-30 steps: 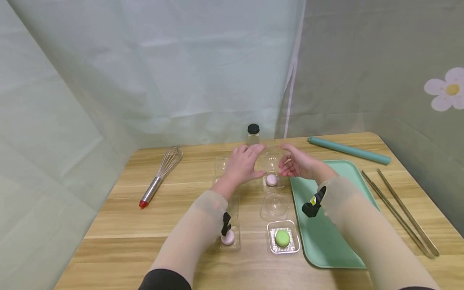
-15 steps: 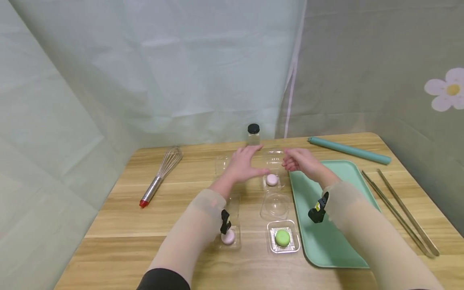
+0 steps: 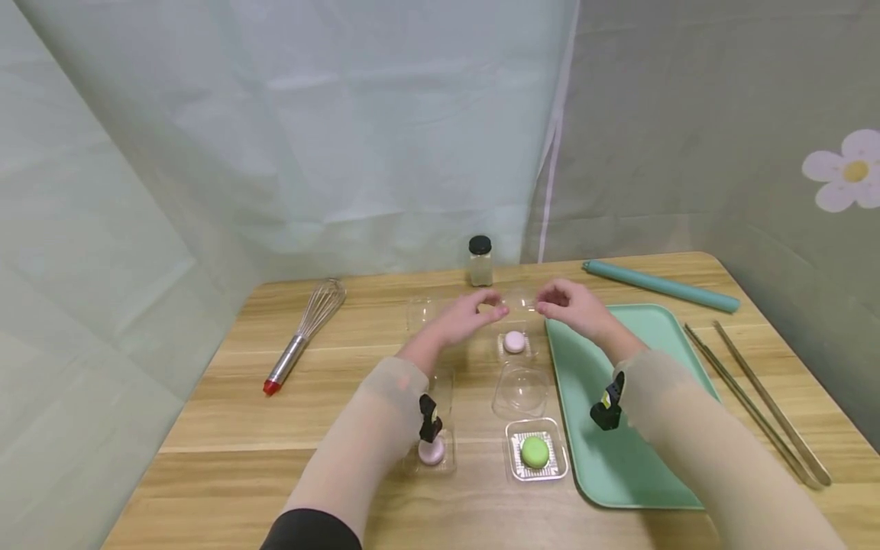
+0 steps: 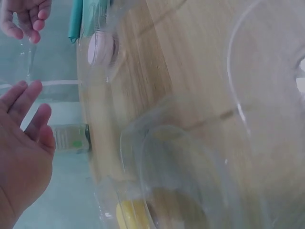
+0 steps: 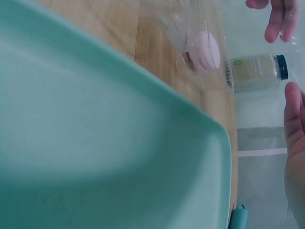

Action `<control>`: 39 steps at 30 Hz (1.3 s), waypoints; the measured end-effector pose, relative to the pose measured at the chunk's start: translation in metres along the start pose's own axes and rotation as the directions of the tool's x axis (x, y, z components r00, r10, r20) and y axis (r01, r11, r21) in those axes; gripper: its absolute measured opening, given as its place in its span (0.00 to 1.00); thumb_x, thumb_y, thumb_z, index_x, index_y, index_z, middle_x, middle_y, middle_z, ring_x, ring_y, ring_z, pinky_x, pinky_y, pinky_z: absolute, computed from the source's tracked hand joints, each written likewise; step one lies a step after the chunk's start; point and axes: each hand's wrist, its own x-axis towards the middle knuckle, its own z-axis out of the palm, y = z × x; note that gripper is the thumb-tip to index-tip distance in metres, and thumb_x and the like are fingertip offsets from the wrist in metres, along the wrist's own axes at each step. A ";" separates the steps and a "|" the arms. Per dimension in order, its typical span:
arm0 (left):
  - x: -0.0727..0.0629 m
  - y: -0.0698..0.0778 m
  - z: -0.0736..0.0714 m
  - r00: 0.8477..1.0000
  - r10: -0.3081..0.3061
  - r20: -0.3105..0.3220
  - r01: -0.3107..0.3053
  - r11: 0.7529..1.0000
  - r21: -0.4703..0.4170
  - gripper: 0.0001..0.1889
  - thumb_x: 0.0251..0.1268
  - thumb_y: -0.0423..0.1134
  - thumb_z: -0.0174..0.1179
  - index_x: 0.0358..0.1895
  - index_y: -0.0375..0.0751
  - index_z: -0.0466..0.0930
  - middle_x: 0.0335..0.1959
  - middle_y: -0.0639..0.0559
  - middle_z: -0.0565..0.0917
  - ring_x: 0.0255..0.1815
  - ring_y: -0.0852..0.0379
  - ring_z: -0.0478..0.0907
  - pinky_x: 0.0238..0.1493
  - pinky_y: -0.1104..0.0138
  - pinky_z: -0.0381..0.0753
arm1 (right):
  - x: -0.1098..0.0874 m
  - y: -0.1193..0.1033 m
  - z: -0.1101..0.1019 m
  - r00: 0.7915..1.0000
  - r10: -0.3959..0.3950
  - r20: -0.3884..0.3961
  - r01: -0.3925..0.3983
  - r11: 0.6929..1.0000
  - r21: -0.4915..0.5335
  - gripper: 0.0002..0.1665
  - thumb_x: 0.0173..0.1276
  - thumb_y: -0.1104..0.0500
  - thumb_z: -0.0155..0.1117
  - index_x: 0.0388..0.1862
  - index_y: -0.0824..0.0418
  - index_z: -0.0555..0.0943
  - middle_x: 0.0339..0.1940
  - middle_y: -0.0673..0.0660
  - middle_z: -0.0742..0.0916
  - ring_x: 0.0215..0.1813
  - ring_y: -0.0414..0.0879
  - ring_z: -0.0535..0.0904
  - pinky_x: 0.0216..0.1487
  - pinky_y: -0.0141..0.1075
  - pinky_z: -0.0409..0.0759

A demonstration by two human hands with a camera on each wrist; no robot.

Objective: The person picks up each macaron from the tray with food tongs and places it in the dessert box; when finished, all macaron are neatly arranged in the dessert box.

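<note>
At the back of the table a clear plastic lid (image 3: 520, 300) stands raised behind a small box that contains a pale pink macaron (image 3: 514, 341). My left hand (image 3: 467, 317) pinches the lid's left edge between thumb and fingers. On the opposite edge are the curled fingers and thumb of my right hand (image 3: 576, 309). Thin plastic shows faintly between both hands in the wrist views. Nearer stands an open box with a green macaron (image 3: 535, 452), its domed lid (image 3: 521, 391) folded back. Another pink macaron (image 3: 431, 451) is partly covered by my left wrist camera.
A green tray (image 3: 639, 466) lies right of the boxes. Beyond it are metal tongs (image 3: 763, 405) and a teal rolled tube (image 3: 663, 286). A whisk (image 3: 305, 336) lies left; a black-capped jar (image 3: 480, 261) stands behind. A yellow macaron (image 4: 131, 214) shows in the left wrist view.
My left hand's spread thumb and fingers have drawn together at the lid's edge, and the hand sits lower. My right fingers have curled in, and the lid has tipped slightly lower.
</note>
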 end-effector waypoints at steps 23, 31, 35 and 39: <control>-0.006 0.001 0.006 0.999 -0.008 0.039 0.002 0.987 0.161 0.44 0.48 0.56 0.69 0.69 0.47 0.62 0.66 0.54 0.68 0.64 0.49 0.66 0.62 0.54 0.66 | -0.007 0.000 0.004 0.977 -0.068 0.202 0.133 0.934 -0.332 0.42 0.52 0.47 0.71 0.62 0.65 0.69 0.52 0.63 0.80 0.45 0.58 0.77 0.42 0.46 0.77; -0.004 -0.001 0.012 0.996 -0.012 0.088 -0.018 0.946 0.325 0.45 0.48 0.58 0.68 0.69 0.43 0.62 0.67 0.51 0.67 0.68 0.49 0.61 0.67 0.55 0.58 | -0.007 0.007 0.010 0.969 -0.056 0.239 0.154 0.897 -0.414 0.43 0.51 0.45 0.71 0.63 0.64 0.70 0.56 0.62 0.79 0.53 0.56 0.76 0.50 0.52 0.76; -0.005 0.000 0.014 0.994 -0.026 0.108 -0.017 0.927 0.375 0.45 0.47 0.59 0.68 0.69 0.43 0.63 0.67 0.52 0.68 0.68 0.48 0.61 0.68 0.55 0.56 | -0.008 0.008 0.012 0.967 -0.027 0.252 0.133 0.900 -0.416 0.44 0.51 0.44 0.72 0.63 0.62 0.69 0.58 0.61 0.78 0.54 0.56 0.75 0.52 0.54 0.74; -0.005 0.002 0.016 0.993 -0.035 0.114 -0.015 0.912 0.410 0.44 0.47 0.59 0.68 0.68 0.44 0.65 0.66 0.52 0.68 0.68 0.46 0.60 0.68 0.53 0.55 | -0.009 0.011 0.014 0.966 -0.014 0.259 0.126 0.898 -0.422 0.45 0.50 0.43 0.72 0.63 0.61 0.69 0.58 0.61 0.77 0.54 0.56 0.74 0.51 0.54 0.74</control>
